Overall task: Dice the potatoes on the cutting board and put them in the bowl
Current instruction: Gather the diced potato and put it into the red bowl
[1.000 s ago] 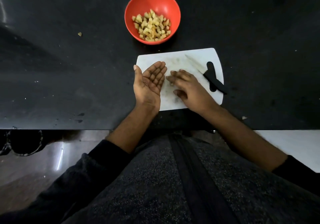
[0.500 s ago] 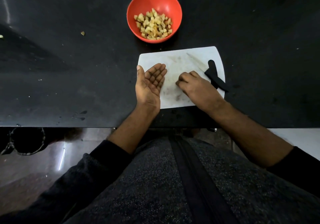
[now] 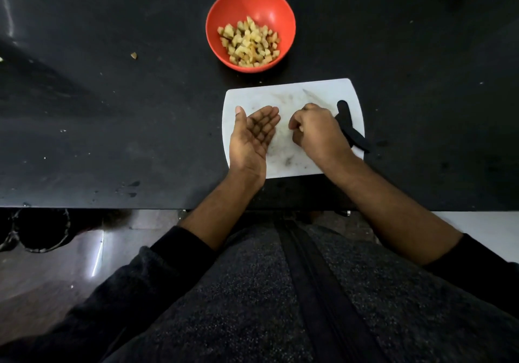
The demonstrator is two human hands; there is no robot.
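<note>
The red bowl [image 3: 254, 0] stands at the back of the black counter and holds several diced potato cubes [image 3: 248, 43]. In front of it lies the white cutting board [image 3: 283, 96], smeared, with no whole potato showing on it. My left hand [image 3: 251, 138] rests on the board's left part, palm up and cupped, with nothing visible in it. My right hand [image 3: 317, 129] sits knuckles up on the board's middle, its fingers curled under, and whatever lies beneath them is hidden. The black-handled knife [image 3: 348, 127] lies along the board's right edge, partly behind my right hand.
One stray potato piece [image 3: 134, 55] lies on the black counter [image 3: 112, 138] far left of the bowl. The counter's front edge runs just before my body. A dark round object [image 3: 39, 230] sits on the floor at lower left.
My right hand's fingers went from flat on the board to curled, and the hand slid right and back toward the knife. My left hand stayed cupped, palm up.
</note>
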